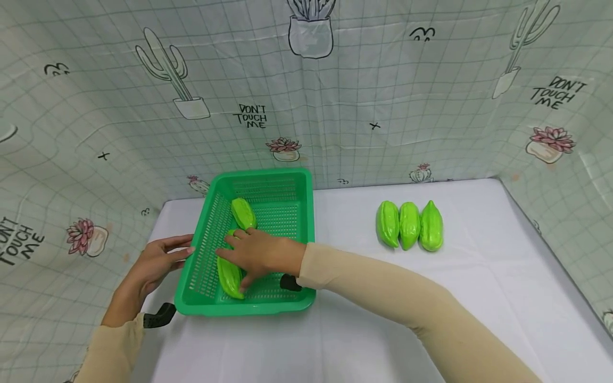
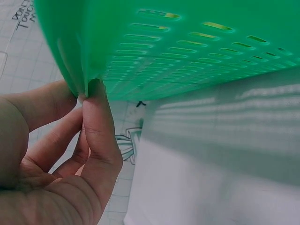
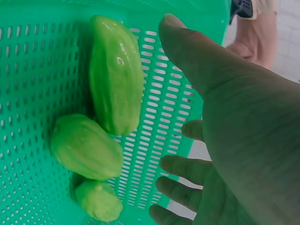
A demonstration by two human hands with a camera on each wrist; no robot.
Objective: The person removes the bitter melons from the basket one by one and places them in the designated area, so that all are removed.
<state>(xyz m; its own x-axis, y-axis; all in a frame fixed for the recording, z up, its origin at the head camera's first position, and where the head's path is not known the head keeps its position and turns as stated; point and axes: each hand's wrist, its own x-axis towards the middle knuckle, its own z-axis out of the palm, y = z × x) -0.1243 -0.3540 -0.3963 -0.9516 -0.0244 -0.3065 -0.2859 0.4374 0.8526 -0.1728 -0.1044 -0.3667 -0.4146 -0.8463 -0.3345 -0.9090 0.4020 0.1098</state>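
While the left hand (image 1: 155, 263) pinches the near-left rim of the green basket (image 1: 301, 183) between thumb and fingertips, the right hand (image 1: 261, 254) hovers inside it, grip spread and relaxed, pinching nothing. Three green chayote-like gourds (image 3: 115, 75) lie in the basket's left half, below that palm. Three more gourds (image 1: 409, 225) sit side by side on the white surface (image 1: 479, 298), well right of the basket. Gourds look glossy, light, rigid, probably slippery; best taken across the ribbed middle.
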